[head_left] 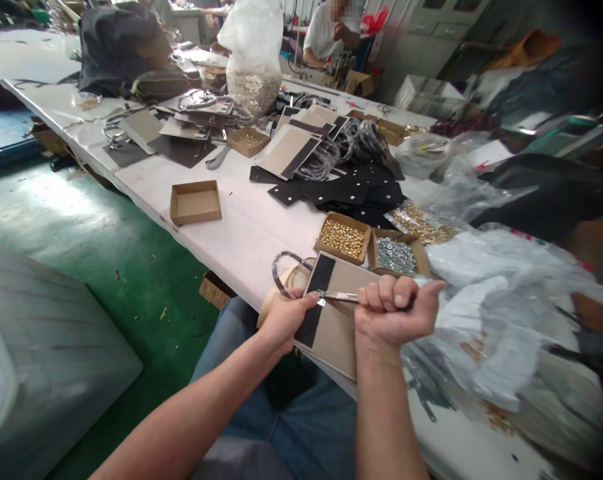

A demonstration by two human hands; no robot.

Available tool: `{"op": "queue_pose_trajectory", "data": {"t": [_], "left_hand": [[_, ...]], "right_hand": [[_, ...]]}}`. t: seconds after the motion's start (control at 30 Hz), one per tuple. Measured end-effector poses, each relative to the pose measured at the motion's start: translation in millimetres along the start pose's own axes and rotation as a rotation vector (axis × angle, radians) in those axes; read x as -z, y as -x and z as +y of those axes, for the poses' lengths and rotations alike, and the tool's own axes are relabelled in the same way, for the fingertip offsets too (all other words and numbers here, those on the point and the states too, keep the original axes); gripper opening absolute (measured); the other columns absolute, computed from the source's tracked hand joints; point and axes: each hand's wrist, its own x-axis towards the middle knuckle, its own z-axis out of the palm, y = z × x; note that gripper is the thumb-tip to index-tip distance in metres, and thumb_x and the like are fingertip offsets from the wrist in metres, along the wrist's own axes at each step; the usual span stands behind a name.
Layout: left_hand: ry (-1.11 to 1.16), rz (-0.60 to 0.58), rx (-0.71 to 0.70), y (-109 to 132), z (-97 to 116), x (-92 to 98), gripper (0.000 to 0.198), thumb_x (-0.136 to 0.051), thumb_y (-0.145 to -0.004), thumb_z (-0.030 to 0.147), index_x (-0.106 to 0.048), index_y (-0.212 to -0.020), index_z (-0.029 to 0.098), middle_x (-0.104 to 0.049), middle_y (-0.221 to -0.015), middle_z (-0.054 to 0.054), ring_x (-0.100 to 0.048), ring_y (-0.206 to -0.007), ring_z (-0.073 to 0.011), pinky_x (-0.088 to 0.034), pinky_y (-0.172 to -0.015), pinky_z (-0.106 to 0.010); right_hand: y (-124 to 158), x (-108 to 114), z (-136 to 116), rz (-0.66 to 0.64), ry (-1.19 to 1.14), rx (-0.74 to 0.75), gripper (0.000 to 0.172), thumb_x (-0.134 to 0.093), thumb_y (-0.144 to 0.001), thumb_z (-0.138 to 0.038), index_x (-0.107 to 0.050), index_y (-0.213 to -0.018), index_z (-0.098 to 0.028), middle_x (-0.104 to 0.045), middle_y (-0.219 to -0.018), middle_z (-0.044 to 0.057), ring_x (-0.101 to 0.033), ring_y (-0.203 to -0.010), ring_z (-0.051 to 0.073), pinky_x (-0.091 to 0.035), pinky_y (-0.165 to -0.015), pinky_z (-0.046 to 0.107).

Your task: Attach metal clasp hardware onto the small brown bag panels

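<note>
A flat beige panel (338,333) with a black strip (322,275) across it rests over my lap at the table edge. My left hand (284,320) is closed on the panel's left edge, thumb pressed beside a small shiny metal fitting (321,297) on the strip. A curved, plastic-wrapped handle (276,267) sticks out to the left from the panel. In my right fist (388,310) is a screwdriver (341,297), its metal shaft pointing left and its tip at the fitting. The grip is mostly hidden by my fingers.
Cardboard boxes of gold studs (342,239) and silver studs (395,253) stand just behind the panel. An empty cardboard box (196,203) sits farther left. Beyond lie black pieces (341,190) and stacked panels (286,150). Plastic bags (481,300) crowd the right. A person (326,37) sits at the back.
</note>
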Motion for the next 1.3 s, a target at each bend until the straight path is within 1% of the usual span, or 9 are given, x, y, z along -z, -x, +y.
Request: {"op": "queue_pose_trajectory", "data": {"t": [0.1,0.27,0.53,0.7,0.8,0.93,1.03,1.2,1.3], "left_hand": [[-0.025,-0.01,0.014,-3,-1,1.1,0.036,-0.099,-0.074,0.045,-0.081,-0.081,0.015,-0.082,-0.08,-0.01,-0.073,-0.068,-0.0211,-0.054,-0.061,-0.029],[-0.041,-0.019,-0.049,-7,-5,3.1,0.04,-0.099,-0.075,0.05,-0.08,-0.081,0.015,-0.08,-0.079,-0.009,-0.07,-0.068,-0.0201,-0.05,-0.061,-0.029],[-0.04,-0.023,-0.091,-10,-5,6.0,0.034,-0.093,-0.078,0.043,-0.073,-0.07,0.017,-0.067,-0.067,-0.002,-0.054,-0.062,-0.0145,-0.039,-0.058,-0.027],[-0.057,-0.025,-0.152,-11,-7,12.1,0.039,-0.092,-0.08,0.045,-0.067,-0.066,0.018,-0.058,-0.063,0.001,-0.045,-0.063,-0.0131,-0.032,-0.061,-0.029],[-0.052,-0.02,-0.21,-12,-11,14.7,0.044,-0.09,-0.084,0.043,-0.061,-0.061,0.02,-0.05,-0.061,0.004,-0.039,-0.065,-0.0125,-0.032,-0.065,-0.03],[-0.033,-0.024,-0.241,-14,-12,16.1,0.04,-0.089,-0.086,0.04,-0.062,-0.062,0.021,-0.05,-0.062,0.004,-0.046,-0.07,-0.0156,-0.042,-0.073,-0.031],[-0.015,-0.036,-0.222,-12,-7,16.1,0.04,-0.093,-0.082,0.039,-0.064,-0.06,0.022,-0.051,-0.059,0.003,-0.054,-0.074,-0.0191,-0.049,-0.08,-0.034],[0.048,-0.094,-0.212,-9,0,15.6,0.03,-0.093,-0.081,0.04,-0.074,-0.069,0.019,-0.064,-0.069,-0.001,-0.06,-0.081,-0.0215,-0.052,-0.087,-0.037],[0.052,-0.112,-0.17,-9,-2,15.6,0.031,-0.094,-0.08,0.044,-0.078,-0.075,0.017,-0.07,-0.074,-0.003,-0.062,-0.08,-0.0214,-0.053,-0.083,-0.036]], "right_hand": [[0,4,5,0.032,0.0,0.006,0.073,-0.069,-0.106,-0.073,-0.038,-0.063,-0.023,-0.025,-0.052,-0.01,-0.016,-0.039,0.008,-0.019,-0.039,0.027],[-1,0,8,0.027,0.04,0.013,0.072,-0.068,-0.108,-0.069,-0.036,-0.062,-0.023,-0.025,-0.05,-0.01,-0.014,-0.039,0.008,-0.016,-0.039,0.028],[-6,-36,13,-0.024,0.157,-0.023,0.069,-0.073,-0.108,-0.059,-0.036,-0.062,-0.023,-0.025,-0.051,-0.01,-0.015,-0.039,0.007,-0.018,-0.039,0.025],[-12,-57,17,-0.054,0.231,-0.085,0.066,-0.076,-0.105,-0.057,-0.039,-0.063,-0.023,-0.027,-0.051,-0.01,-0.016,-0.04,0.007,-0.019,-0.038,0.024],[-14,-66,20,-0.085,0.287,-0.124,0.066,-0.077,-0.105,-0.059,-0.041,-0.062,-0.023,-0.028,-0.052,-0.01,-0.018,-0.039,0.007,-0.018,-0.038,0.025],[-13,-76,25,-0.13,0.355,-0.137,0.065,-0.08,-0.104,-0.057,-0.042,-0.063,-0.023,-0.029,-0.053,-0.01,-0.021,-0.04,0.007,-0.018,-0.039,0.026],[-11,-85,29,-0.142,0.427,-0.139,0.069,-0.081,-0.103,-0.064,-0.042,-0.062,-0.024,-0.03,-0.053,-0.009,-0.025,-0.04,0.007,-0.018,-0.04,0.026],[-9,-94,37,-0.151,0.502,-0.087,0.073,-0.083,-0.1,-0.07,-0.043,-0.06,-0.023,-0.033,-0.053,-0.008,-0.03,-0.042,0.007,-0.018,-0.039,0.027],[-9,-94,40,-0.133,0.499,-0.089,0.074,-0.083,-0.1,-0.071,-0.042,-0.061,-0.024,-0.032,-0.054,-0.008,-0.029,-0.042,0.007,-0.018,-0.038,0.027]]}}
